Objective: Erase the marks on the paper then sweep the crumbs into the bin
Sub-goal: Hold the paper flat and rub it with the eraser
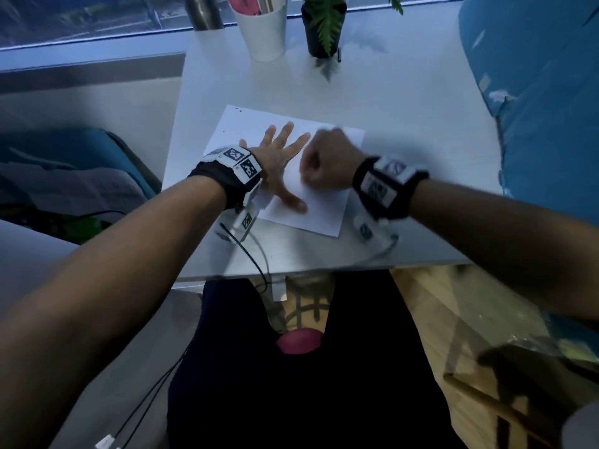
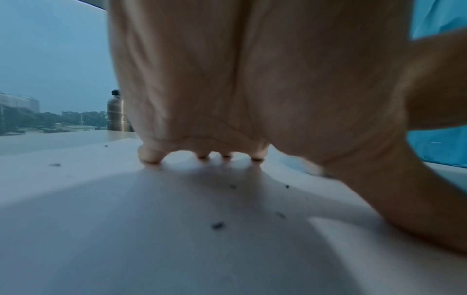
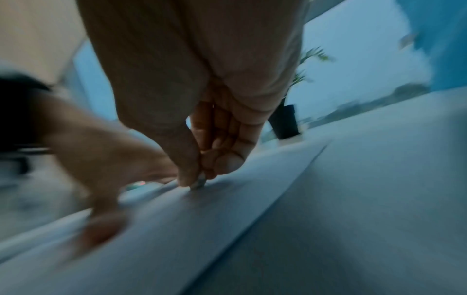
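Note:
A white sheet of paper lies on the white table. My left hand presses flat on the sheet with fingers spread, holding it down; its fingertips touch the paper. My right hand is curled into a fist just right of it, blurred. In the right wrist view my right hand pinches a small eraser against the paper. Dark eraser crumbs are scattered on the sheet under my left palm. A few specks sit at the sheet's far corner.
A white cup with pink and light items and a black potted fern stand at the table's far edge. A metal bottle is beside them. A blue bag borders the table's right side. Cables hang off the near edge.

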A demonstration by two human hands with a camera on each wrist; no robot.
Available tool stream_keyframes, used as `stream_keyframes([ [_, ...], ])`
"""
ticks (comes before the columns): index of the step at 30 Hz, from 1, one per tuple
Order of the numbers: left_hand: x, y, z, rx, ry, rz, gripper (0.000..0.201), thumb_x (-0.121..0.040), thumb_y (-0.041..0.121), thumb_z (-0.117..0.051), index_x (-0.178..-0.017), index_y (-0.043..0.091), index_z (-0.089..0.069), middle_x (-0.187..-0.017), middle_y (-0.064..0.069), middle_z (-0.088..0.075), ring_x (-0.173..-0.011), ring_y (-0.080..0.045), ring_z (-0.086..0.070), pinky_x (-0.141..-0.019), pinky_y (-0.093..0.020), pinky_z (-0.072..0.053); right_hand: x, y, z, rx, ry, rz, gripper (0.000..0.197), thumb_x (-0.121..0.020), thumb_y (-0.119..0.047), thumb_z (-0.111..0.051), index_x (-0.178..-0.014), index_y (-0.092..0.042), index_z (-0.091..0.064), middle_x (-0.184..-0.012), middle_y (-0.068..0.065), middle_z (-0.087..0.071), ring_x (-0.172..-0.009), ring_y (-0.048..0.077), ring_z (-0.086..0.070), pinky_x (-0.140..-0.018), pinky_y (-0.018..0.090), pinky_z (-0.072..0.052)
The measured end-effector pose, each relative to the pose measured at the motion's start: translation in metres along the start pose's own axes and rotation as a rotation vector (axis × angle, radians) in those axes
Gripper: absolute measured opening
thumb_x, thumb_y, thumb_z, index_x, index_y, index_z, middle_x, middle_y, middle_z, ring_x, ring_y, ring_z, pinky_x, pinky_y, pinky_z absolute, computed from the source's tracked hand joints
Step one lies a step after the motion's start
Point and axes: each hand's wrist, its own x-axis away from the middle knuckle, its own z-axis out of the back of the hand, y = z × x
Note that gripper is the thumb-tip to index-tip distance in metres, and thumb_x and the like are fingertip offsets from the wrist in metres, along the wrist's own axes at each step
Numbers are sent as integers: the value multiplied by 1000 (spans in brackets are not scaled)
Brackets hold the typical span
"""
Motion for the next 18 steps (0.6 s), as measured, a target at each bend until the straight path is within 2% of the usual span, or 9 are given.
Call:
stream_keyframes([
  [2, 0, -2, 0, -4, 4, 2, 157, -26, 91, -66, -147, 45, 25, -158, 7, 31, -147, -27, 23, -107, -75, -4, 10, -1, 1, -17, -125, 22, 18, -73, -17, -60, -66, -6, -72, -66, 4, -67, -62, 20, -62, -67, 24, -47],
  [5, 1, 1, -1, -15, 10, 3, 154, -32, 88, -69, -148, 44, 23, -159, 6, 30, -147, -27, 22, -107, -76, -5, -24, 26, 24, -10, 62, -65, 41, -64, -24, -42, -68, 5, -70, -72, 19, -70, -66, 37, -64, -73, 34, -53],
  [6, 2, 2, 0, -8, 0, 5, 154, -33, 88, -68, -148, 44, 23, -158, 6, 30, -147, -27, 22, -107, -75, -5, -28, 27, 23, -13, 72, -75, 41, -62, -24, -41, -67, 5, -69, -72, 20, -70, -66, 37, -63, -74, 35, -52],
  [8, 3, 1, 0, -5, 4, 2, 154, -32, 88, -68, -147, 44, 24, -158, 7, 30, -147, -27, 23, -107, -75, -5, -9, 8, 12, 23, -40, -10, 30, -67, -22, -47, -61, 1, -66, -65, 18, -64, -60, 30, -56, -71, 34, -53],
  [10, 2, -1, -1, -11, 5, -4, 153, -33, 87, -70, -147, 45, 23, -158, 7, 31, -147, -26, 24, -107, -75, -4, 9, -5, 3, 27, -150, 29, 20, -72, -18, -59, -64, -3, -70, -66, 11, -67, -62, 23, -61, -70, 30, -53],
  [11, 3, -2, -1, -7, 2, -3, 153, -34, 87, -71, -147, 45, 23, -158, 7, 31, -147, -26, 24, -107, -75, -3, 8, -3, 7, 17, -152, 3, 21, -71, -19, -60, -66, -2, -71, -67, 10, -69, -64, 24, -65, -67, 27, -50],
  [14, 3, 1, -1, -13, -6, -1, 152, -36, 85, -72, -147, 45, 24, -158, 7, 31, -147, -25, 24, -108, -74, -3, -29, 27, 26, -21, 43, -136, 37, -59, -25, -40, -62, 4, -63, -63, 18, -64, -70, 38, -66, -62, 23, -37],
  [16, 4, 1, 0, -5, -12, 0, 154, -33, 86, -71, -147, 45, 24, -158, 8, 31, -147, -25, 25, -108, -74, -2, -26, 24, 21, -31, 40, -73, 40, -60, -24, -39, -65, 4, -68, -68, 20, -68, -69, 38, -66, -63, 28, -45],
  [18, 2, -1, 0, -24, -4, -4, 154, -34, 85, -72, -147, 45, 25, -157, 7, 32, -146, -25, 26, -108, -74, -1, -7, 9, 6, -37, -66, 12, 24, -70, -19, -56, -69, -2, -74, -71, 12, -73, -67, 26, -68, -69, 30, -54],
])
